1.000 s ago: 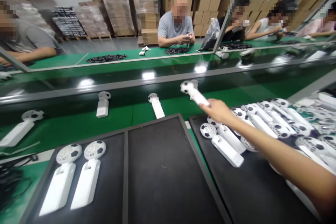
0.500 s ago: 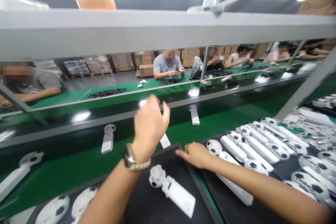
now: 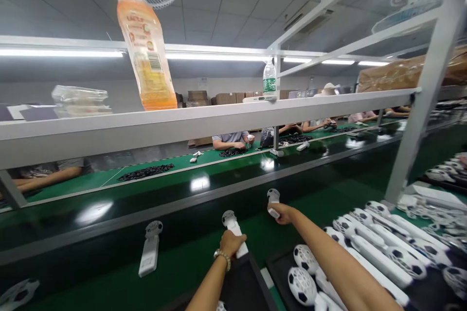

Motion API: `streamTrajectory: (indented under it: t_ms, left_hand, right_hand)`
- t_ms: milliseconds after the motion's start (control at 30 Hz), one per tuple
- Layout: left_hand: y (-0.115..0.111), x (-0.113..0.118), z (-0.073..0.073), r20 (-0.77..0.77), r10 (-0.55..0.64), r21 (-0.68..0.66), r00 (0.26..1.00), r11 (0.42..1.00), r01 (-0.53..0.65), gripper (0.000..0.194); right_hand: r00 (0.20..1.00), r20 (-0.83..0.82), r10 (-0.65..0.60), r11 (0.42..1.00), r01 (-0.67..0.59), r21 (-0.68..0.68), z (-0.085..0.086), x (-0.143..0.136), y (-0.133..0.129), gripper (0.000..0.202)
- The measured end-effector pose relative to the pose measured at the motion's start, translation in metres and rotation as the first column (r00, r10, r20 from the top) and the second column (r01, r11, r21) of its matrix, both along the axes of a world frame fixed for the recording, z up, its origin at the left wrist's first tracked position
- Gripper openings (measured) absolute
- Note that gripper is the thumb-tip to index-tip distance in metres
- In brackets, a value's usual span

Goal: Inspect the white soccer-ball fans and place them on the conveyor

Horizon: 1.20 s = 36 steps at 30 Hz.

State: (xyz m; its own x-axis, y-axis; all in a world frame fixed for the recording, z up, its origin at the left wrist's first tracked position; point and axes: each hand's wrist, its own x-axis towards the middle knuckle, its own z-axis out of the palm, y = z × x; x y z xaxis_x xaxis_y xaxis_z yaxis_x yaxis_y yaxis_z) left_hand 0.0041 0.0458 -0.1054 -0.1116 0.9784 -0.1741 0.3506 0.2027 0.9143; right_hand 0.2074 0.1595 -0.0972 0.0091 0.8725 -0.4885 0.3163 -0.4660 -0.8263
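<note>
My left hand [image 3: 231, 244] is closed around the handle of a white fan with a football-patterned head [image 3: 229, 218], just past the far edge of a black tray [image 3: 242, 284]. Farther right, my right hand [image 3: 283, 214] grips another white football-patterned fan [image 3: 273, 196] over the dark green belt. A third such fan [image 3: 149, 252] lies on the belt to the left. Beside my right forearm, a second black tray [image 3: 279, 272] holds several white fans [image 3: 379, 250] in rows.
A white shelf beam [image 3: 219, 124] crosses ahead, bearing an orange drink bottle [image 3: 148, 53] and a small clear bottle [image 3: 269, 80]. A slanted white post [image 3: 416, 107] stands right. Co-workers' arms [image 3: 231, 145] and black parts [image 3: 146, 172] are across the belt.
The view has tilted up. My left hand has come down onto a fan. My right hand has left the tray edge, reached forward and taken hold of a fan on the belt.
</note>
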Motion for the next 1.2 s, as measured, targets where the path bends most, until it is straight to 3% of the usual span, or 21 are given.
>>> streamTrajectory:
  t_ms: [100,233,333,400,533,600,633,700,800,933,1200]
  left_hand:
    - [-0.006,-0.002,0.01,0.252,0.03,-0.027,0.967,0.999,-0.024,0.022]
    - [-0.007,0.007,0.034,0.568,0.065,-0.035,0.82,0.998,-0.054,0.018]
    - [-0.018,0.018,0.065,0.729,0.006,0.034,0.684,0.998,-0.045,0.006]
    - [-0.034,0.025,0.087,0.788,-0.064,0.098,0.612,0.995,-0.023,0.022]
    - [-0.079,0.039,0.118,0.834,-0.159,0.185,0.529,0.983,0.004,0.038]
    - [-0.098,0.045,0.121,0.858,-0.154,0.176,0.491,0.984,0.002,0.037]
    - [-0.105,0.047,0.12,0.877,-0.137,0.151,0.461,0.989,0.006,0.037]
    - [-0.113,0.052,0.116,0.921,-0.08,0.071,0.382,0.997,0.037,0.035]
    - [-0.113,0.058,0.111,0.953,-0.021,-0.013,0.302,0.994,0.111,0.035]
    - [-0.105,0.064,0.109,0.943,-0.045,-0.016,0.329,0.983,0.183,0.027]
    - [-0.1,0.074,0.104,0.942,0.025,-0.092,0.336,0.979,0.184,0.035]
  right_hand:
    - [0.962,-0.274,-0.01,1.0,0.007,-0.01,0.022,0.008,-0.021,0.026]
    - [0.827,-0.561,0.046,0.985,0.055,0.161,0.045,0.022,-0.082,0.018]
    - [0.746,-0.652,0.136,0.937,0.118,0.329,0.061,0.035,-0.13,0.027]
    - [0.718,-0.673,0.177,0.899,0.16,0.407,0.074,0.044,-0.156,0.036]
    - [0.682,-0.73,0.034,0.783,0.436,0.444,0.093,0.053,-0.193,0.045]
    - [0.667,-0.744,-0.042,0.732,0.527,0.431,0.094,0.051,-0.21,0.05]
    - [0.659,-0.751,-0.05,0.746,0.524,0.411,0.094,0.049,-0.217,0.05]
    - [0.618,-0.784,-0.056,0.831,0.464,0.307,0.091,0.045,-0.229,0.043]
    - [0.493,-0.862,-0.116,0.94,0.335,0.065,0.093,0.037,-0.235,0.024]
    - [0.329,-0.93,-0.163,0.97,0.227,-0.09,0.098,0.026,-0.227,0.029]
    - [0.292,-0.941,-0.17,0.974,0.195,-0.115,0.09,0.022,-0.218,0.033]
